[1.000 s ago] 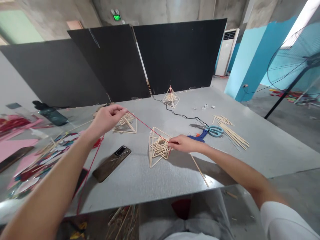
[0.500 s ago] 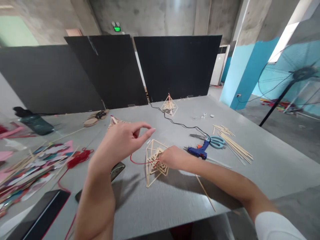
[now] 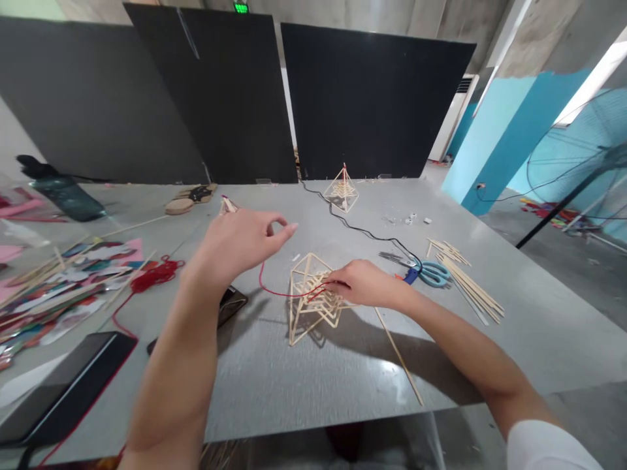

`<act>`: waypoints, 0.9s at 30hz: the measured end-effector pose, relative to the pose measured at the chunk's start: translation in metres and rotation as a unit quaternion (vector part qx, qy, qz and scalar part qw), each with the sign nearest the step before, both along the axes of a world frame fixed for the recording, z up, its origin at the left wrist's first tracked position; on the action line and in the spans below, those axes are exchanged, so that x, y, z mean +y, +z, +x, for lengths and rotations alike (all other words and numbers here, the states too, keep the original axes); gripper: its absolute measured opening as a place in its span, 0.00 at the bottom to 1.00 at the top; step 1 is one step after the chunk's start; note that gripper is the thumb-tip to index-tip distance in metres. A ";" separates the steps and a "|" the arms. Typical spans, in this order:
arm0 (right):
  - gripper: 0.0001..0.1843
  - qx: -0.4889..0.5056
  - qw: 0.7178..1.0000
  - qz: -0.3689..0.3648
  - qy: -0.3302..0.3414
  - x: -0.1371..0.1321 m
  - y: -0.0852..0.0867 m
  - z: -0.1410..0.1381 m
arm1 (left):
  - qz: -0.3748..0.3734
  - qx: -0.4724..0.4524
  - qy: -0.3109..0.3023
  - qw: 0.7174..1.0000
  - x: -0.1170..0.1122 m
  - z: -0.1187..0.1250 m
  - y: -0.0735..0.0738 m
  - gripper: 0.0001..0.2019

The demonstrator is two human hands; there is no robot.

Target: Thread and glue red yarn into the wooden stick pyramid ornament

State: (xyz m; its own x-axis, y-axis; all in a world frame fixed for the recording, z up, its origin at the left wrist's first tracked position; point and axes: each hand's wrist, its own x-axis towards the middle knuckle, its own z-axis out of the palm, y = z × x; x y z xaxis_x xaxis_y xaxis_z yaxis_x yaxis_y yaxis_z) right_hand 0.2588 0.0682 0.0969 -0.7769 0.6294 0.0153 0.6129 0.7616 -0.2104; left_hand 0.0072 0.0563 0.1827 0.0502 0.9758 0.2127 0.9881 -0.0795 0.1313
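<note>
A small pyramid-shaped frame of thin wooden sticks (image 3: 292, 307) lies on its side on the grey table, with smaller stick squares nested inside it. At its right end my right hand (image 3: 365, 282) is closed, its fingertips pinching red yarn (image 3: 284, 294) against the frame. That yarn sags leftward and runs up to my left hand (image 3: 245, 245), which is raised above the table with thumb and index finger curled together. The yarn enters under the left palm, where the other fingers are hidden. A single stick (image 3: 399, 356) lies to the right of the frame.
Scissors (image 3: 434, 274), a partly hidden blue glue gun (image 3: 410, 277) and loose sticks (image 3: 473, 287) lie right. Another stick pyramid (image 3: 343, 189) stands behind. Left are a red yarn bundle (image 3: 157, 274), scraps (image 3: 93, 287), a black case (image 3: 73, 385) and a bottle (image 3: 68, 196).
The view has tilted down. My right hand has shifted slightly rightward relative to the frame, and the frame's inner squares look more spread out. The left hand keeps its curled shape.
</note>
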 end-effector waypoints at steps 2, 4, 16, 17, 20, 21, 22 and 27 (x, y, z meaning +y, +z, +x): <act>0.17 0.007 1.000 0.010 -0.004 0.000 0.000 -0.001 | 0.013 -0.014 -0.021 1.000 0.002 0.003 -0.007 0.22; 0.17 0.009 1.000 0.018 -0.010 -0.001 -0.004 -0.003 | 0.054 -0.016 -0.049 0.997 -0.001 0.004 -0.015 0.19; 0.17 -0.003 0.999 0.036 -0.022 0.005 -0.018 -0.023 | -0.120 -0.078 -0.037 0.989 -0.122 -0.009 -0.120 0.25; 0.18 -0.001 0.999 0.038 -0.022 0.004 -0.016 -0.023 | -0.136 -0.084 -0.010 0.987 -0.121 -0.011 -0.129 0.23; 0.19 0.003 0.999 0.046 -0.017 0.003 -0.011 -0.022 | -0.129 -0.134 0.051 0.981 -0.110 -0.017 -0.147 0.17; 0.19 0.006 0.999 0.048 -0.016 0.003 -0.010 -0.022 | -0.115 -0.184 0.070 0.974 -0.105 -0.020 -0.150 0.14; 0.19 0.009 0.999 0.050 -0.015 0.002 -0.009 -0.021 | -0.099 -0.252 0.086 0.959 -0.100 -0.022 -0.152 0.11; 0.17 0.023 0.998 0.055 -0.003 -0.001 -0.011 -0.024 | -0.083 -0.532 0.055 0.841 -0.067 -0.024 -0.156 0.10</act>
